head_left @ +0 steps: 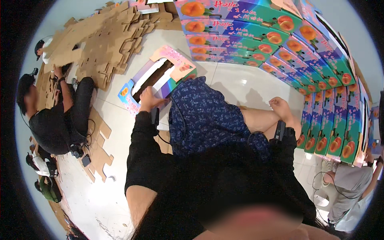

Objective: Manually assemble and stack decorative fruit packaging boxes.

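My left hand (149,99) grips the near edge of a flat, colourful fruit carton (160,76) that lies on the white floor in front of me, with its brown inside showing through the opening. My right hand (281,108) hovers over my bare leg (258,119) on the right; its fingers are loosely curled and hold nothing. It is close to the wall of stacked cartons (312,68). Both arms wear black sleeves with a small black device at each wrist. My lap in blue patterned shorts (204,116) lies between the hands.
Finished peach-printed cartons curve in a tall stack from the back to the right. Flat brown cardboard blanks (108,36) pile up at the back left. A person in black (56,116) sits at the left, another person (348,184) at the lower right. Cardboard pieces (98,152) lie nearby.
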Demonstrator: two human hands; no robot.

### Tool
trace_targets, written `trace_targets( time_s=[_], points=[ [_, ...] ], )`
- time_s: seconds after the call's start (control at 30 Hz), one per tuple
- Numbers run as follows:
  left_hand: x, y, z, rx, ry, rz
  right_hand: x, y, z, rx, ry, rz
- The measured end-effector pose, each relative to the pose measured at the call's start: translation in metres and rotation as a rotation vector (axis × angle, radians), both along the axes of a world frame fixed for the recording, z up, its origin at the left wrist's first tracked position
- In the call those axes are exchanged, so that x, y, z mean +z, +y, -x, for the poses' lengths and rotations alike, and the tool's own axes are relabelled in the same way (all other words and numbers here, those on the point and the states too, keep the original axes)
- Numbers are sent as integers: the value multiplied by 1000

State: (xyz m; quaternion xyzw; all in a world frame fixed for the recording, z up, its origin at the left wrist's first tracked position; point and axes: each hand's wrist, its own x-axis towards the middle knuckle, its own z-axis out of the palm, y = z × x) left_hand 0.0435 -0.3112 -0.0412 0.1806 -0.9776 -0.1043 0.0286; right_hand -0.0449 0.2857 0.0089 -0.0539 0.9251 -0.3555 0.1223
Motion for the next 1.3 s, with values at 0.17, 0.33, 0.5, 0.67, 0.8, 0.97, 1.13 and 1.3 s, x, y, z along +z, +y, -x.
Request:
trace_targets(
  time_s=[0.17, 0.33, 0.5, 0.67, 0.8, 0.97, 1.13, 1.3],
  points=[
    [39, 13, 9, 20, 55, -20, -9, 3, 1, 3, 13, 15],
    [73, 26, 1, 40, 181, 38, -15, 6, 0, -17, 7, 47],
    [91, 43, -14, 57, 537, 184, -2, 0, -2, 1, 36, 9],
    [107, 48, -40, -55, 754, 310, 3, -2, -1, 5, 23, 41],
    [112, 55, -60, -150, 869, 436, 15, -17, -5, 3, 66, 180],
    [123, 72, -59, -296, 933, 522, 71, -57, -19, 126, 203, 380],
    [128, 89, -62, -487, 801, 430, 119, -112, -28, 342, 414, 616],
    [139, 129, -59, -612, 768, 332, 131, -126, -38, 422, -229, 905]
  ],
)
